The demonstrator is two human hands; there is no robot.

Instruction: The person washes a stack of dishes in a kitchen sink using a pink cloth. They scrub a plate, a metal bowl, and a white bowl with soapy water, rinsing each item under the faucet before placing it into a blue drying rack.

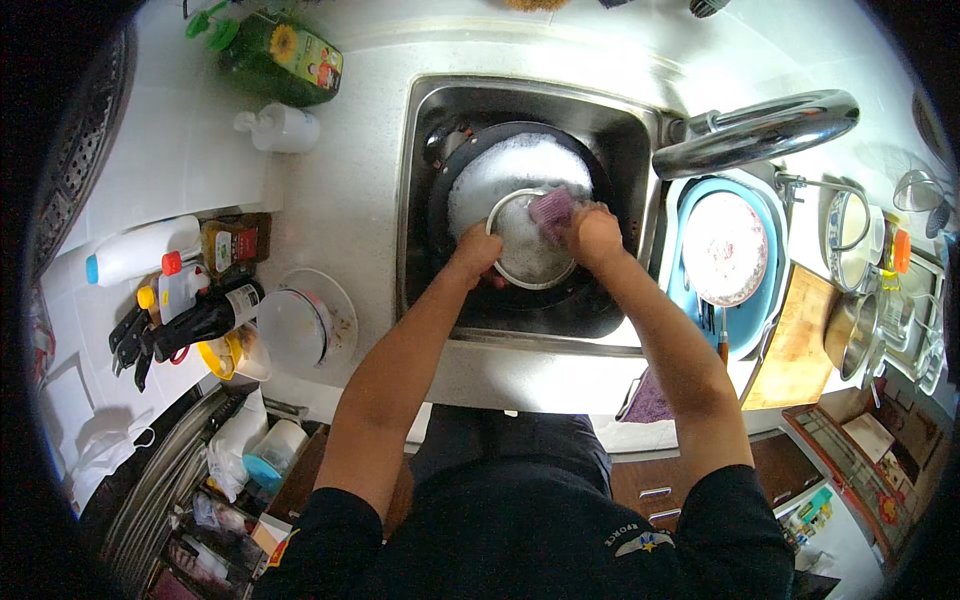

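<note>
A round bowl with a pale rim is held over a dark wok full of white suds, inside a stainless steel sink. My left hand grips the bowl's left rim, thumb on top and fingertips underneath. In my right hand is a purple scrubbing cloth, pressed at the bowl's upper right edge. Cloudy, foamy water shows within the bowl. Part of the wok is hidden behind the bowl and my hands.
A chrome faucet arches at the sink's right. Beside it a blue basin holds a patterned plate; a wooden cutting board lies further right. Left are a green detergent jug, a white bottle and a lidded container.
</note>
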